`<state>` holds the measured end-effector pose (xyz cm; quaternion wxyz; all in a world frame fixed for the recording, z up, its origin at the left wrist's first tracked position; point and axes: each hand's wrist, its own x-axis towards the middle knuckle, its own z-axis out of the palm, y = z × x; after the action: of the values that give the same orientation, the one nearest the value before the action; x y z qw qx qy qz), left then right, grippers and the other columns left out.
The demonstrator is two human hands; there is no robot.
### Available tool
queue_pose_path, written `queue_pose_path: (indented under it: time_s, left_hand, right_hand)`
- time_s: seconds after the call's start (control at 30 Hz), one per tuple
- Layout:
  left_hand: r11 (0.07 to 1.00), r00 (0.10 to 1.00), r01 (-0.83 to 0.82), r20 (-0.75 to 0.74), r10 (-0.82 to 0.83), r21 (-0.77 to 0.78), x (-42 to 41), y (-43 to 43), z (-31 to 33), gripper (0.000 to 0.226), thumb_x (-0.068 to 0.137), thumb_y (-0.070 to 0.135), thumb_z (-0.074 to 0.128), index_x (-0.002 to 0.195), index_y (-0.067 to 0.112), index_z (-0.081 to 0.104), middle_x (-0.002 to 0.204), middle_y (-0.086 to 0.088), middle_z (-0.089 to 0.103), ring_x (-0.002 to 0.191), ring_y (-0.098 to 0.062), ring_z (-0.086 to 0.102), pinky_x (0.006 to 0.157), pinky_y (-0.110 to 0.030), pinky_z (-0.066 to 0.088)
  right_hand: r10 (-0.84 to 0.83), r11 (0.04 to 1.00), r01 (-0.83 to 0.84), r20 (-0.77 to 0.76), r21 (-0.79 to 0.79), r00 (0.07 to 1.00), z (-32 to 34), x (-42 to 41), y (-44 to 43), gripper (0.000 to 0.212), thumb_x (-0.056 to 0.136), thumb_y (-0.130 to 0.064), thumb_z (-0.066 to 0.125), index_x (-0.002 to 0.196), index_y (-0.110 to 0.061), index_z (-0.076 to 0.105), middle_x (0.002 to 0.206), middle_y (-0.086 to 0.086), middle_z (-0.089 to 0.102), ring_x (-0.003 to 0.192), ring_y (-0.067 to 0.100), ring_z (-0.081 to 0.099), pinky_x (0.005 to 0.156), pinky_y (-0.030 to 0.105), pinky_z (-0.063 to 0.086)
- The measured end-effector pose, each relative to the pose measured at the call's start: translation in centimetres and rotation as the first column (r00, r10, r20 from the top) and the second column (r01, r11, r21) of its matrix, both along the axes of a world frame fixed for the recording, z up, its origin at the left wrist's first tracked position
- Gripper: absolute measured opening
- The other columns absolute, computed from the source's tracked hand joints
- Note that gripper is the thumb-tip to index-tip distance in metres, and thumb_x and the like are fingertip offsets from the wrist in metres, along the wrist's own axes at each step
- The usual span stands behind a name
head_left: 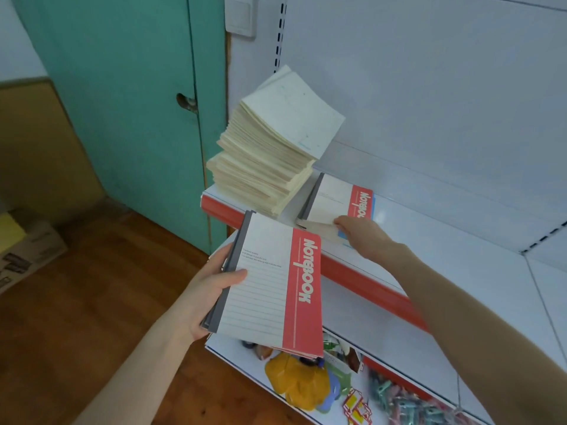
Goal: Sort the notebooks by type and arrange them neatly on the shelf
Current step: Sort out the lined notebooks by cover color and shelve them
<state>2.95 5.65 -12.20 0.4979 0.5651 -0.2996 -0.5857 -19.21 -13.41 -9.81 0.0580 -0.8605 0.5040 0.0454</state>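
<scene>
While the left hand point(202, 299) grips a thin sheaf of held notebooks point(270, 286) by their grey spines, with the thumb laid across the top cover and the fingers curled underneath, the right hand point(365, 237) reaches onto the white metal shelf point(445, 250). Its thumb tip rests on the near edge of a small shelf pile point(331, 199), but its other fingers are hidden, so I cannot tell whether it grips.

Both top covers match. They are matte white card, ruled with fine grey lines, with a broad red band down one side bearing "NOTEBOOK" in slanted white capitals. A few small printed lines sit above the ruling and are too tiny to read. Under the shelf pile's top cover show a cream sheaf and a sliver of blue.

Just beside that pile, at the shelf's left end, stands a tall cream stack point(267, 161) of plain pale covers. It is loosely squared, and its upper half is twisted against the lower. A glossy red rail point(371, 285) edges the shelf front.

On the shelf below lie a yellow plastic bundle point(297, 381) and pastel clips point(399, 400). A teal door point(122, 102) stands to the left, over the wooden floor point(92, 332).
</scene>
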Motion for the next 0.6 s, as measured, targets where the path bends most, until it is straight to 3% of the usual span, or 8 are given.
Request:
queue_pose_path:
  time_s: [0.13,0.3,0.37,0.47,0.53,0.6]
  left_hand:
    - [1.000,1.000,0.019,0.018,-0.019,0.000,0.2,0.2,0.0,0.041,0.092,0.014,0.053,0.119,0.045,0.049,0.103,0.003,0.069,0.096,-0.021,0.065,0.072,-0.039,0.051]
    - [1.000,0.999,0.020,0.036,-0.020,0.005,0.9,0.7,-0.2,0.039,0.091,0.015,0.053,0.116,0.045,0.049,0.104,0.002,0.068,0.096,-0.022,0.064,0.070,-0.039,0.050]
    - [1.000,0.999,0.015,0.040,-0.015,0.001,1.1,0.8,-0.2,0.039,0.091,0.015,0.053,0.114,0.045,0.048,0.103,0.002,0.067,0.095,-0.021,0.064,0.067,-0.036,0.050]
    - [1.000,0.999,0.011,0.034,-0.011,-0.008,1.4,0.9,-0.4,0.039,0.092,0.015,0.053,0.116,0.045,0.048,0.102,0.002,0.068,0.093,-0.020,0.065,0.064,-0.035,0.050]
    - [1.000,1.000,0.013,0.028,-0.013,-0.012,1.5,0.9,-0.5,0.041,0.092,0.015,0.053,0.120,0.044,0.047,0.102,0.002,0.068,0.094,-0.022,0.064,0.066,-0.037,0.051]
    - [0.999,0.999,0.026,0.025,-0.025,-0.021,1.6,1.0,-0.5,0.042,0.092,0.017,0.054,0.123,0.044,0.047,0.104,0.002,0.069,0.097,-0.023,0.064,0.073,-0.043,0.052]
  right_hand:
    - [0.019,0.985,-0.036,-0.102,-0.170,0.995,-0.3,0.6,0.9,0.031,0.090,0.004,0.038,0.118,-0.006,0.045,0.105,0.014,0.062,0.092,0.031,0.059,0.071,0.035,0.045]
    - [0.033,0.955,-0.067,-0.121,-0.290,0.992,-0.6,1.1,1.2,0.024,0.094,-0.001,0.037,0.114,-0.007,0.048,0.098,0.010,0.064,0.085,0.029,0.061,0.067,0.033,0.044]
    - [0.013,0.971,-0.014,-0.008,-0.237,1.000,-0.4,1.0,1.3,0.024,0.098,-0.012,0.036,0.114,-0.008,0.054,0.103,0.009,0.066,0.089,0.028,0.061,0.074,0.033,0.046]
    - [-0.111,0.994,0.110,0.321,0.022,0.940,0.5,0.8,2.0,0.030,0.098,-0.021,0.044,0.115,-0.006,0.063,0.112,0.007,0.066,0.102,0.025,0.058,0.087,0.028,0.042]
    - [-0.179,0.984,0.157,0.439,0.087,0.881,1.0,0.5,2.3,0.028,0.097,-0.019,0.048,0.113,-0.004,0.065,0.107,0.006,0.066,0.096,0.020,0.056,0.080,0.016,0.039]
    - [-0.217,0.974,0.222,0.523,0.054,0.824,1.6,0.4,2.4,0.026,0.096,-0.016,0.049,0.108,-0.003,0.067,0.091,0.004,0.062,0.083,0.015,0.051,0.063,0.004,0.034]
